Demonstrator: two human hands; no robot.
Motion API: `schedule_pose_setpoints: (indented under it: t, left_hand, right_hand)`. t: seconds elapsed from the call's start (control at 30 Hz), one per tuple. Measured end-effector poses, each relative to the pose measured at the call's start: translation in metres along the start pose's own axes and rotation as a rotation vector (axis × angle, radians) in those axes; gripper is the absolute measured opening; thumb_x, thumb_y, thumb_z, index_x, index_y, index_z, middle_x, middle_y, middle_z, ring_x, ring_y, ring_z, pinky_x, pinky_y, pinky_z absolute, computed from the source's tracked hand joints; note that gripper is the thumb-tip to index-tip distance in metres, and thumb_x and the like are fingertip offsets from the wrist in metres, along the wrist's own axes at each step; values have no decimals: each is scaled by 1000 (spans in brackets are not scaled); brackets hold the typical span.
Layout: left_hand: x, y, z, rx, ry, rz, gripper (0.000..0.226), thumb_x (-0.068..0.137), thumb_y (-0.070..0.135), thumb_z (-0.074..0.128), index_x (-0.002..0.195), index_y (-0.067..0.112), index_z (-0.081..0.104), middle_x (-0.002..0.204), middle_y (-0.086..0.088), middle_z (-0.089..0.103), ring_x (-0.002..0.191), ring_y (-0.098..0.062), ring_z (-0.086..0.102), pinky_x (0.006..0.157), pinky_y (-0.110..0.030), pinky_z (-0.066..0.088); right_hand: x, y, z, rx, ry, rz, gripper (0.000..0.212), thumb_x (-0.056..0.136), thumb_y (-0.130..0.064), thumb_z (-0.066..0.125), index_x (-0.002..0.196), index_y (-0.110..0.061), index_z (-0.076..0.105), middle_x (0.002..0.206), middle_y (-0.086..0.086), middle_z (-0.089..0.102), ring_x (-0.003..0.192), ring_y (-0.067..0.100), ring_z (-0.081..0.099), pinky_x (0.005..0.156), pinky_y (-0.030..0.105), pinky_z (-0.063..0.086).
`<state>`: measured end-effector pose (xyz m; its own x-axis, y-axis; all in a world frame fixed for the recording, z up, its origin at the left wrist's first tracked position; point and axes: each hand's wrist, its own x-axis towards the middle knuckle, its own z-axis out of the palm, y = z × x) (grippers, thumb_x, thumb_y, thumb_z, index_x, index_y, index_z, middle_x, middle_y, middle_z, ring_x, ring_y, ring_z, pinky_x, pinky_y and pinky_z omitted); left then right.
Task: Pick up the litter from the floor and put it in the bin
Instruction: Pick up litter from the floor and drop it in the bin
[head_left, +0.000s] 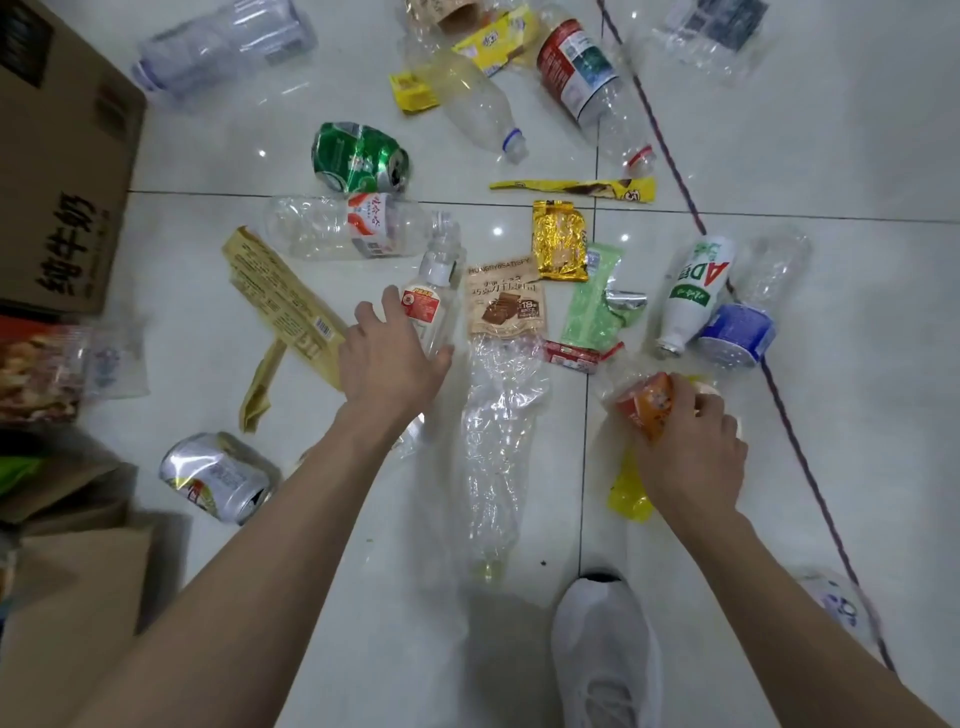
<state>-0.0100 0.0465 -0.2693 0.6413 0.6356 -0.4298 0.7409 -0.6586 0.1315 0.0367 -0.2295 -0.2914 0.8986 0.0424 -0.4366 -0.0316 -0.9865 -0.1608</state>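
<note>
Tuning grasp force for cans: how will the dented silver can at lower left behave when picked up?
The silver can looks crushed and dented, so it probably won't roll far if nudged. Its top lies sideways with no puddle visible, so it's likely empty and light. Creased thin metal may buckle further under a hard squeeze.

Box (57, 171) is sitting at floor's (831, 156) far-left; can (358, 158) is lying right of it, w/ big bottle (332, 227) just nearer. Small bottle (434, 301) is lying in left hand (389, 364), packet (506, 304) just right of it. Flat bottle (498, 441) is running nearward from packet. Crumpled bottle (647, 405) is sitting in right hand (691, 452); shoe (605, 649) is standing nearer, at floor's near side.
</note>
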Motion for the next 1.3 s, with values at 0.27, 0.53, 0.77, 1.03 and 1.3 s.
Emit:
schedule_pose_setpoints:
  t: [0.27, 0.53, 0.77, 1.03, 1.3]
  left_hand:
    - [-18, 1, 4, -45, 44, -55, 67, 92, 22, 65, 145, 6, 27, 129, -19, 50, 116, -43, 57, 87, -50, 48]
    - [-82, 37, -127, -168, 144, 59, 78, 91, 29, 68, 151, 6, 24, 138, -18, 47, 120, -41, 54, 91, -51, 47]
    - [-157, 102, -312, -303, 262, 139, 74, 89, 32, 67, 149, 10, 30, 140, -13, 47, 123, -37, 51, 91, -49, 45]
    - [-263, 159, -491, -415, 320, 222, 75, 89, 34, 68, 149, 12, 30, 141, -11, 48, 126, -33, 50, 100, -49, 46]
    - [-368, 167, -608, -475, 399, 287, 74, 89, 36, 68, 149, 13, 32, 141, -8, 49, 125, -29, 52, 94, -43, 46]
  right_hand:
    - [-14, -1, -31, 130, 51, 17, 70, 92, -55, 64, 146, -16, 42, 134, 19, 53, 120, 42, 52, 97, 55, 45]
    - [-55, -42, -164, 258, 147, -7, 69, 88, -34, 71, 148, -16, 42, 129, 19, 54, 118, 42, 52, 94, 49, 44]
    - [-109, -85, -345, 411, 245, -31, 72, 90, -37, 69, 152, -19, 36, 135, 15, 51, 121, 37, 51, 98, 48, 44]
    - [-184, -99, -541, 597, 355, 7, 72, 90, -37, 71, 151, -23, 37, 135, 9, 51, 122, 29, 52, 102, 47, 46]
    - [-279, -106, -662, 716, 480, -35, 74, 88, -42, 74, 151, -25, 37, 131, 6, 52, 119, 26, 52, 101, 48, 47]
